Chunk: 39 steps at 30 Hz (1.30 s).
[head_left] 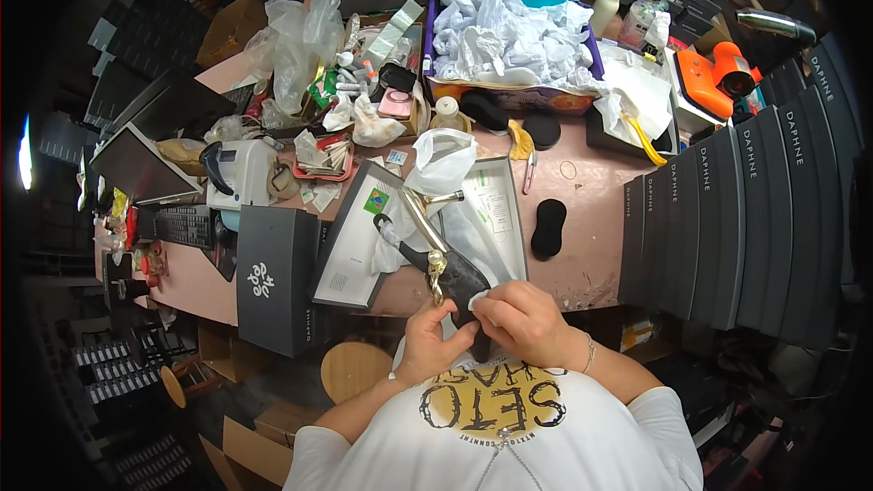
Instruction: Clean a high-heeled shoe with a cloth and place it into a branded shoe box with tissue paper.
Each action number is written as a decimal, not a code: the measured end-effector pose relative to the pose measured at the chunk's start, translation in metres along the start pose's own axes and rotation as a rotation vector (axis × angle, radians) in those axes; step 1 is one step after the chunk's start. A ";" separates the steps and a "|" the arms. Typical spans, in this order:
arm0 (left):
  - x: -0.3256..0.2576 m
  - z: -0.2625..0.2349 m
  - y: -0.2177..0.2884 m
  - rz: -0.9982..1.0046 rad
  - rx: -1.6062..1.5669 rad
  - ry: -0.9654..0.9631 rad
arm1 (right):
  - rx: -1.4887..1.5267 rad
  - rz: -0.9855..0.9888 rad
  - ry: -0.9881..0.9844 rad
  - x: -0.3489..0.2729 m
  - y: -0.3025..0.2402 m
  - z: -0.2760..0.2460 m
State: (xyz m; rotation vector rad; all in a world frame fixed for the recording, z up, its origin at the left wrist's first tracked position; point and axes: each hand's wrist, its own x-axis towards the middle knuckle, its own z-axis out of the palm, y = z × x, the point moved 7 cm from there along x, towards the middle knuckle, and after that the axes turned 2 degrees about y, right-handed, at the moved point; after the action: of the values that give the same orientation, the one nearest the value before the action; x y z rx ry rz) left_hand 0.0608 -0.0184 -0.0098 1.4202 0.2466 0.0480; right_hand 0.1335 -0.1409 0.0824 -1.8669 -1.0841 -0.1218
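A black high-heeled shoe (461, 275) with a pearl and gold chain ornament is tilted close to my chest, its heel and strap pointing away from me. My left hand (429, 343) is closed around its near left side. A small white wad (476, 299), cloth or paper, is pinched in my right hand (525, 320) and pressed against the shoe's near end. My fingers hide part of that end. Just beyond lie an open grey shoebox (520, 223) and its white-lined lid (338, 259), with a crumpled white plastic bag (444, 162) at the box's far edge.
Dark shoeboxes (727, 227) stand in a row at right, and another box (275, 282) is on the left. A bin of crumpled white paper (509, 41) sits at the back. Black oval pads (547, 229), a pen (529, 173) and an orange tool (714, 77) are also around.
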 end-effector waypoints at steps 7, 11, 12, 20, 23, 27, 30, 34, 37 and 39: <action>-0.003 -0.005 -0.016 -0.049 -0.086 0.001 | -0.017 0.016 -0.070 -0.011 -0.001 0.001; 0.000 0.000 -0.003 -0.020 0.000 -0.008 | -0.029 0.022 -0.054 -0.007 0.000 0.001; -0.002 -0.002 -0.006 -0.006 0.022 -0.002 | -0.031 0.029 -0.075 -0.010 0.001 0.003; 0.001 0.002 0.000 -0.016 0.040 -0.027 | -0.014 0.009 -0.036 -0.001 0.001 -0.002; -0.001 -0.002 -0.004 0.008 0.090 -0.018 | -0.040 0.002 -0.100 -0.008 0.001 0.000; 0.002 -0.001 -0.011 -0.065 -0.018 0.003 | -0.034 0.002 -0.105 -0.008 0.002 0.000; 0.002 0.000 -0.006 -0.029 -0.008 -0.022 | -0.027 -0.019 -0.026 0.007 0.000 -0.004; 0.000 -0.004 -0.002 0.026 0.089 -0.020 | -0.026 0.007 -0.106 -0.009 0.001 0.000; 0.004 0.000 -0.008 -0.063 -0.034 0.009 | -0.022 0.021 -0.123 -0.008 0.003 -0.001; 0.005 0.002 -0.004 -0.084 -0.028 0.002 | -0.016 0.004 -0.056 0.005 0.002 -0.005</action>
State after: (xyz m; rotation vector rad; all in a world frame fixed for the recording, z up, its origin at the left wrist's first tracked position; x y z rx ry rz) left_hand 0.0659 -0.0196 -0.0139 1.3804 0.3057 -0.0161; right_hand 0.1395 -0.1426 0.0863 -1.8968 -1.1203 -0.0760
